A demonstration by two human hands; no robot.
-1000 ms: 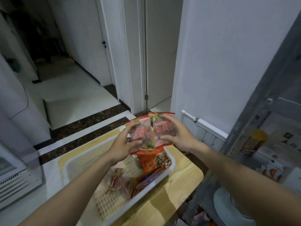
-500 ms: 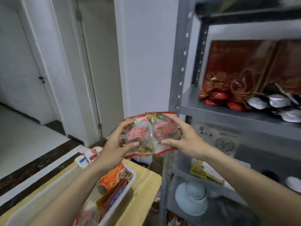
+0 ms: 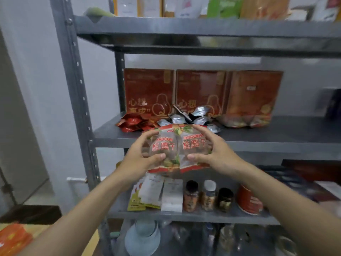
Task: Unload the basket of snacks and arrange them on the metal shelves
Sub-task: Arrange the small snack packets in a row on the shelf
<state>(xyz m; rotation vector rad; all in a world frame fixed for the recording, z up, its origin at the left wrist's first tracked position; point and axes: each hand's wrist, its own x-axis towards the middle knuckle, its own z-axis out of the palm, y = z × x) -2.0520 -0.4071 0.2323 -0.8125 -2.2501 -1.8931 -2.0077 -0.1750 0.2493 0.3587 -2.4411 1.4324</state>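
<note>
I hold two clear snack packets with red lettering side by side in front of the grey metal shelf unit (image 3: 258, 143). My left hand (image 3: 140, 156) grips the left packet (image 3: 163, 150) and my right hand (image 3: 212, 152) grips the right packet (image 3: 193, 145). Both packets hang just in front of the middle shelf's front edge, at its height. An orange snack bag (image 3: 13, 239) shows at the bottom left corner; the basket itself is out of view.
On the middle shelf stand three red-brown boxes (image 3: 201, 93), with red wrappers (image 3: 134, 122) and silver sachets (image 3: 191, 117) in front. The shelf below carries white packets (image 3: 164, 193), several jars (image 3: 208, 195) and a red tub (image 3: 249, 200). A grey upright post (image 3: 73, 89) stands at left.
My view has swung right and up from the basket to face the shelves. Both hands have carried the two packets up to the middle shelf's edge.
</note>
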